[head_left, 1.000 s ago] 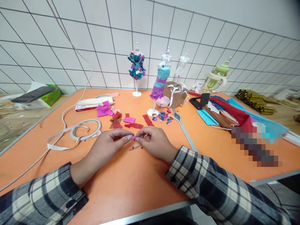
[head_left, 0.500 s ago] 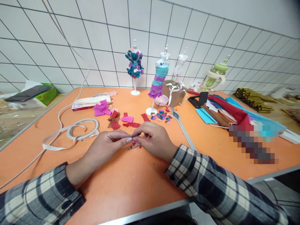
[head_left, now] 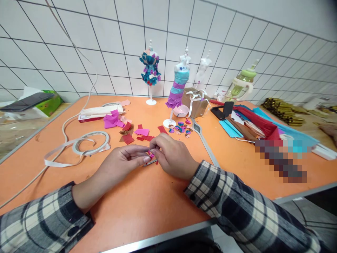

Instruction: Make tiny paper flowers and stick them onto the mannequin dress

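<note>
My left hand point(head_left: 122, 161) comes in from the left, its thumb and fingers curved toward each other. Its fingertips meet those of my right hand point(head_left: 173, 154), which is closed in a pinch. Whatever is between the fingertips is too small and hidden to name. Bright pink bits point(head_left: 151, 154) show in the gap between the hands. Under them, a thin grey metal tool point(head_left: 150, 163) lies on the table, mostly covered by my fingers. Just behind the hands are red paper strips point(head_left: 146, 138) and a pink paper piece point(head_left: 142, 132).
Small dress forms stand at the back, one in a teal-and-purple wrap point(head_left: 177, 88). Several paper petals point(head_left: 181, 129) lie near its base. A tape roll point(head_left: 105, 142) and white cable point(head_left: 64, 131) are left. Folded coloured paper point(head_left: 270, 128) and a bottle point(head_left: 240, 86) are right.
The fingertips have parted slightly, so pink bits now show between them. My right hand has turned a little and its fingers have curled more. The view has shifted slightly.
</note>
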